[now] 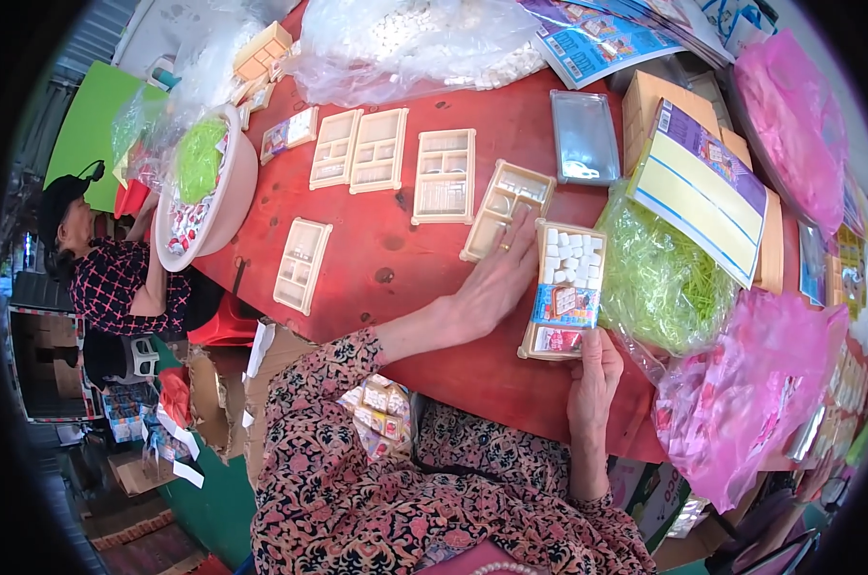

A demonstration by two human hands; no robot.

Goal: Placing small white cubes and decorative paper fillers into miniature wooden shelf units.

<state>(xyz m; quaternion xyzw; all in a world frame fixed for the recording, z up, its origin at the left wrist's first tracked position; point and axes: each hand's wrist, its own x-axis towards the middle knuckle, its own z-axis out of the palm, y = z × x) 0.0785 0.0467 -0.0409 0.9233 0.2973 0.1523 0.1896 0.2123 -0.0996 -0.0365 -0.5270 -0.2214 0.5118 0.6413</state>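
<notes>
A cream plastic tray [527, 343] sits in front of me. White marshmallow-like cubes [572, 259] fill its far end, with a blue printed packet [564, 303] across the middle and a red and white sachet [557, 339] at the near end. Thumb and fingers of my right hand [593, 379] grip its near right corner. My left hand [487, 287] reaches across the table, fingers stretched out over the near part of an empty, tilted compartment tray [492, 208] and close to the filled one's left side. Its fingertips partly cover that empty tray.
More compartment trays [445, 177] lie spread on the red table [376, 259]. Bags of white cubes [405, 43] stand at the back. Green shredded filler [664, 278], printed cards [707, 196] and pink bags [741, 393] crowd the right. Another person [118, 254] sits left by a white basin [238, 192].
</notes>
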